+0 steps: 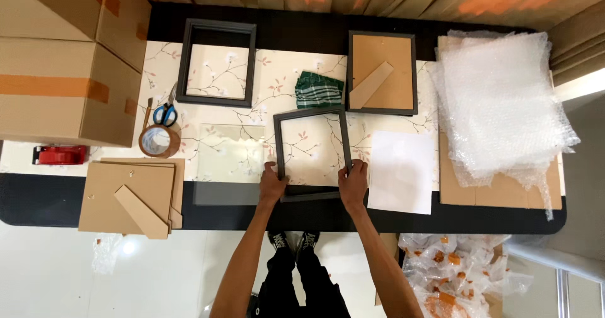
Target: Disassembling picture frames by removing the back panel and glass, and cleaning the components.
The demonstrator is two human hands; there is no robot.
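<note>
Left hand (272, 180) and right hand (353, 180) each grip a lower corner of an empty dark picture frame (312, 154) (fingers closed), beside a white sheet (401, 173).

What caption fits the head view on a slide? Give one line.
Both hands, left hand and right hand, grip an empty dark picture frame over a flowered table.

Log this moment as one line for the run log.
left hand: grips dark frame, left side | right hand: grips its right side | frame: empty, on table | beside: white sheet
</note>
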